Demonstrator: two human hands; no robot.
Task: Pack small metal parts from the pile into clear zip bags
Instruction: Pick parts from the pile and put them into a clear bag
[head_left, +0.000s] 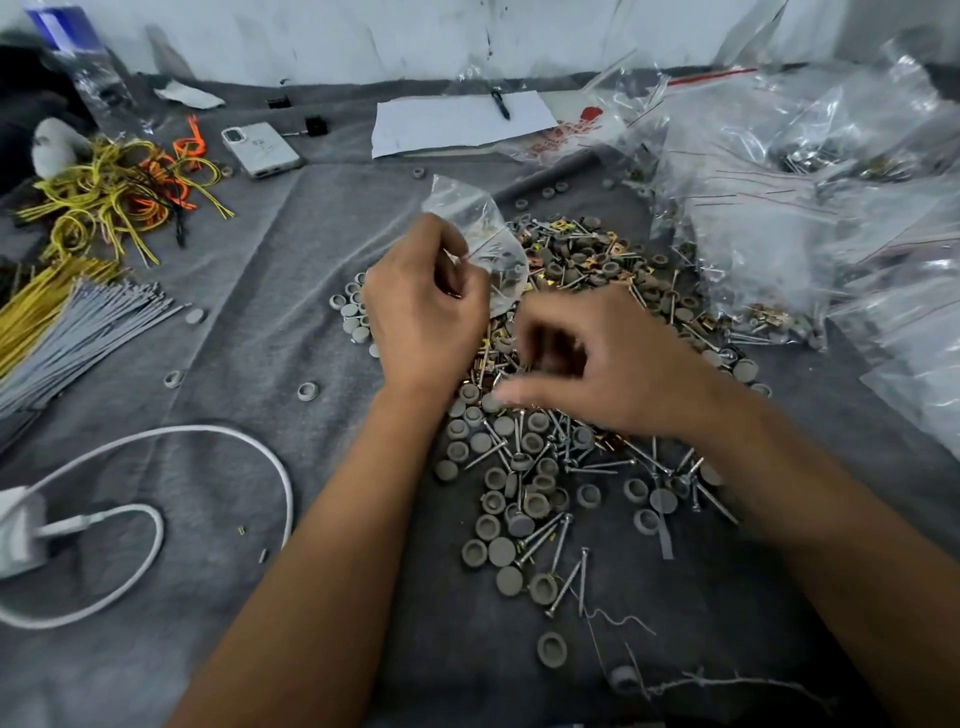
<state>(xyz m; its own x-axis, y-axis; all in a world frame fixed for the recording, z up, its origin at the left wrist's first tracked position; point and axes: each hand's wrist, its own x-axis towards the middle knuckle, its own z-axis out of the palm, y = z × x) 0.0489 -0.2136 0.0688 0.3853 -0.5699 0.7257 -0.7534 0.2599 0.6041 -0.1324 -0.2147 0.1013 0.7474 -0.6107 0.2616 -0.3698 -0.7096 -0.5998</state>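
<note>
Two bare hands work over one pile of small metal parts (566, 395) spread on a grey cloth (260, 291). The pile mixes silver screws, round grey caps and brass-coloured clips, far too many of each to count.

The left hand (423, 317) is curled and grips one clear zip bag (478, 234) by its lower part; the bag stands up from the fist, above the far side of the pile, with a few screws and caps inside. The right hand (608, 364) hovers just over the middle of the pile with fingers bent down toward the parts. It is blurred, so I cannot tell whether it pinches anything.

To the right lies a heap of clear zip bags (810, 197), some already holding parts; their number cannot be told. At the far edge lie one white sheet of paper (457, 122) with one black pen (501, 103) on it and one white phone (262, 150). On the left lie a tangle of yellow and orange ties (119, 192), one bundle of grey ties (88, 332), one white charger cable (218, 467) and one plastic bottle (83, 67).
</note>
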